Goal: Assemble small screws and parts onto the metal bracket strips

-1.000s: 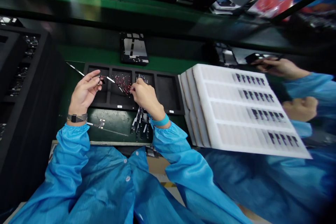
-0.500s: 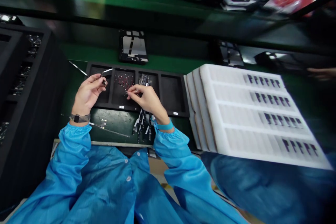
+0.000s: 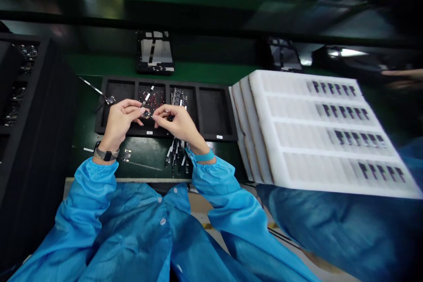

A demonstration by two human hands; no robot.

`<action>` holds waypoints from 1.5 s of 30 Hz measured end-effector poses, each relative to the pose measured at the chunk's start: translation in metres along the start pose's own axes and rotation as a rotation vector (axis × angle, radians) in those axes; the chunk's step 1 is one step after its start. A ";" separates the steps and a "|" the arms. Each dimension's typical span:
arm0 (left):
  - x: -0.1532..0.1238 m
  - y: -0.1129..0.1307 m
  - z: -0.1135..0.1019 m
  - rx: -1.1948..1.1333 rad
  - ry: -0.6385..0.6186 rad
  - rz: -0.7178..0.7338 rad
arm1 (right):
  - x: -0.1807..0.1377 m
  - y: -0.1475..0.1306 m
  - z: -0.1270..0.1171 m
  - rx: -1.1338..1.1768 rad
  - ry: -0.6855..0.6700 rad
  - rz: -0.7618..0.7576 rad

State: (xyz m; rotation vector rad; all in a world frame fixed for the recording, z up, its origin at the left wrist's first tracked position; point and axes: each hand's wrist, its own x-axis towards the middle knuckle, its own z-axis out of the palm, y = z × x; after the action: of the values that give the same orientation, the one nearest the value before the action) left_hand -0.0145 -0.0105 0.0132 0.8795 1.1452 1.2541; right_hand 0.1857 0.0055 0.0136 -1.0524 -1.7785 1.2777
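Note:
My left hand (image 3: pixel 119 122) pinches a small circuit board (image 3: pixel 146 115) with a flex cable (image 3: pixel 149 95) sticking up from it. Close beside it, my right hand (image 3: pixel 176 121) has thumb and fingertips pressed together at the board's edge; whatever tiny piece they grip is too small to make out. Both hands are over a black compartment tray (image 3: pixel 218 131). Small red and dark parts (image 3: pixel 157 99) lie in one compartment, and several boards (image 3: pixel 178 95) in another, with flex cables (image 3: pixel 177 156) hanging over the front. Another board (image 3: pixel 110 99) with a cable rests at the tray's left end.
White foam trays (image 3: pixel 280 169) stand stacked at the right, holding rows of dark-ended pieces. Tall black trays (image 3: pixel 54 110) flank the left. Behind is an opened device (image 3: pixel 155 53). A loose board with a strip (image 3: pixel 127 155) lies in front. Another person's hand (image 3: pixel 405 74) shows far right.
My left hand has moved right with the circuit board, bringing it against my right fingertips. A board with a cable now shows at the tray's left end. The view has shifted slightly.

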 end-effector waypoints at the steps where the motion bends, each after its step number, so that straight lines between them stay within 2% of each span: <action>1: 0.000 0.000 0.001 -0.001 -0.004 -0.003 | 0.000 0.000 0.001 0.005 0.001 -0.002; 17: 0.000 0.000 0.004 -0.025 -0.013 -0.009 | 0.001 0.004 0.007 0.019 0.090 -0.035; 27: 0.000 -0.003 0.003 0.015 -0.041 0.002 | 0.002 0.002 0.001 0.140 -0.031 0.011; 37: -0.002 -0.003 0.004 0.037 -0.035 -0.014 | 0.001 0.004 0.002 0.188 -0.002 0.022; 45: -0.001 -0.005 0.007 0.002 -0.037 -0.027 | 0.002 0.009 0.000 0.239 -0.028 0.060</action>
State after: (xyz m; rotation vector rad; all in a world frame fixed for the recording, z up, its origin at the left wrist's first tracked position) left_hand -0.0067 -0.0117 0.0099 0.8822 1.1258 1.2099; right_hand 0.1874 0.0087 0.0053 -0.9621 -1.5774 1.5066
